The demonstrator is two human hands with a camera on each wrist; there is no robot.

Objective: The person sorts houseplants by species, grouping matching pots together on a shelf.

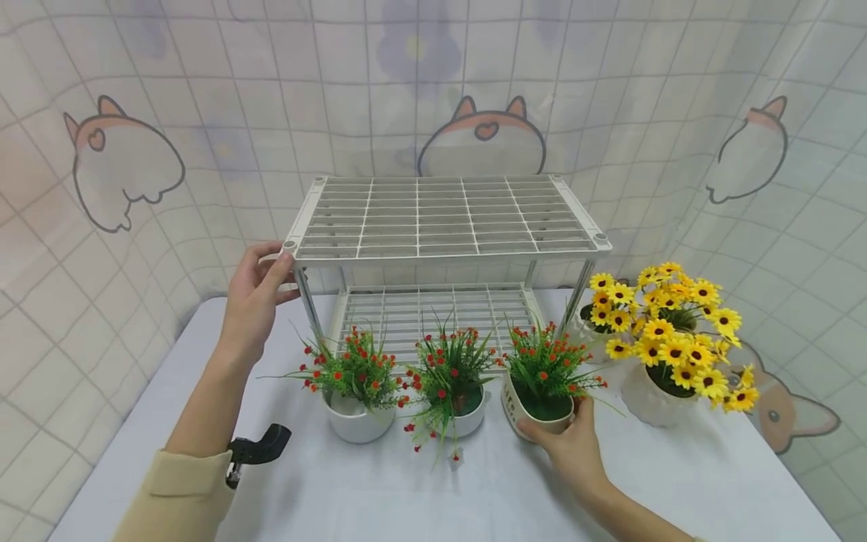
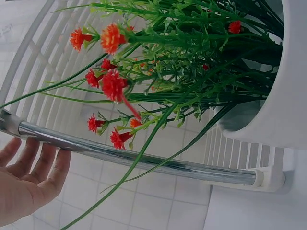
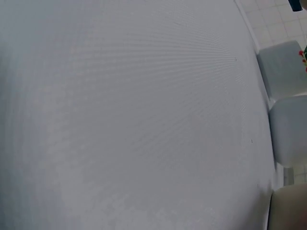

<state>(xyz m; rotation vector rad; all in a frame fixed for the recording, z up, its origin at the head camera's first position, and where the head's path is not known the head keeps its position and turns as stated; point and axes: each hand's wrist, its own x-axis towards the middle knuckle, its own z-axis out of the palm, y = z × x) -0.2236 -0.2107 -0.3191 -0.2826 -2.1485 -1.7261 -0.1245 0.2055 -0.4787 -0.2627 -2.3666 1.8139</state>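
In the head view I observe a grid-patterned backdrop [image 1: 237, 98] with cartoon animals, running from 9 through 12 to 3 o'clock. The white table [image 1: 379, 493] occupies 6. A wire rack [image 1: 440, 257] stands at centre. Left hand [image 1: 249, 305], 9 o'clock: grips the rack's corner. Right hand [image 1: 574, 450], 5 o'clock: holds a red-flowered pot [image 1: 513, 410], before the rack.

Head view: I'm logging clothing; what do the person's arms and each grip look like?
The left sleeve is beige and cuffed, with a curved black attachment jutting out beside it. The left grip and right grip are gloveless, and the right forearm shows bare.
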